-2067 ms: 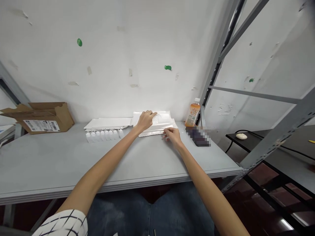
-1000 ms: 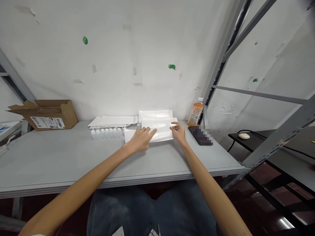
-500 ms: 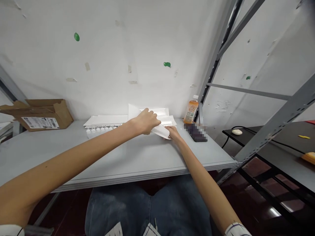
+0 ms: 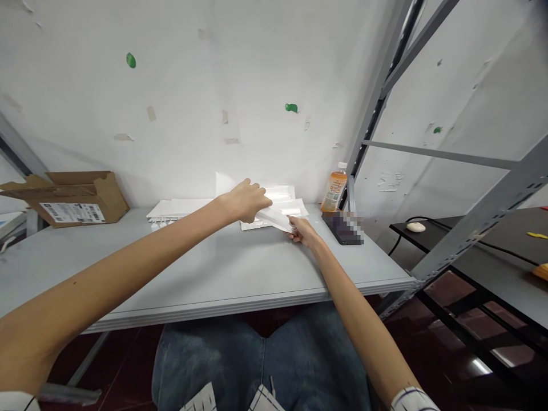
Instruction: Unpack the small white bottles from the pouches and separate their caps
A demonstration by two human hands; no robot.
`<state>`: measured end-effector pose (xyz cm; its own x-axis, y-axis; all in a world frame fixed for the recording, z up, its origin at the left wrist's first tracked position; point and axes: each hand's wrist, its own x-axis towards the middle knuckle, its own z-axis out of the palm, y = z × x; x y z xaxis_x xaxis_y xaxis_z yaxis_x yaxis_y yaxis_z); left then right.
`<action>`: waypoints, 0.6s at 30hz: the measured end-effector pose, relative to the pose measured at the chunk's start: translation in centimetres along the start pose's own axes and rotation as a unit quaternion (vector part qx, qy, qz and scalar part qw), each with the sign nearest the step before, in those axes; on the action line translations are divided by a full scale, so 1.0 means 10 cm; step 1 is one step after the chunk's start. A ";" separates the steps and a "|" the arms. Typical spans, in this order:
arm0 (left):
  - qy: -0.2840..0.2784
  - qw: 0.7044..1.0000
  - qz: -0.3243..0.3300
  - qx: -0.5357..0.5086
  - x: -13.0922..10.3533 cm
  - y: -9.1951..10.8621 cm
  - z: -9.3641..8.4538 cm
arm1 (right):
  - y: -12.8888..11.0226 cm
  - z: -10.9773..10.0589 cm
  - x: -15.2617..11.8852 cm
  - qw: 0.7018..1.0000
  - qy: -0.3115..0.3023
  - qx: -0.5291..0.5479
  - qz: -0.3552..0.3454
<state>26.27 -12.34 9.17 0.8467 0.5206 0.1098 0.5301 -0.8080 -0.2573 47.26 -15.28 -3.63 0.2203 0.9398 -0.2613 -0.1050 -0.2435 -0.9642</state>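
A white, flat, paper-like packet (image 4: 275, 218) is stretched between my two hands above the table. My left hand (image 4: 249, 201) is closed on its left part, and a white flap (image 4: 224, 183) stands up behind that hand. The fingers of my right hand (image 4: 303, 232) pinch the packet's right end; whether something small is also held there I cannot tell. Just behind the hands lie more flat white packets (image 4: 281, 192). A white stack (image 4: 182, 207) lies left of them, with a row of small white pieces (image 4: 159, 224) along its front, partly covered by my left forearm.
The grey table (image 4: 240, 274) meets a white wall. An open cardboard box (image 4: 72, 212) stands at the left. An orange drink bottle (image 4: 334, 189) and a dark, pixelated object (image 4: 345, 229) are at the right, beside a metal shelf frame (image 4: 454, 228).
My left hand has shifted slightly left and up, and the packet between the hands looks narrower. More of the small white row is now hidden behind my left forearm.
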 end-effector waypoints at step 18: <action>-0.057 0.977 -0.169 0.117 -0.35 -1.26 -0.03 | 0.04 -0.05 -0.01 0.988 0.132 0.011 -0.078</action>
<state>16.61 -4.03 12.29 0.6080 0.7846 0.1211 0.7417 -0.5069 -0.4392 47.71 -15.55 -3.99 0.4808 0.8693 -0.1149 -0.0700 -0.0925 -0.9932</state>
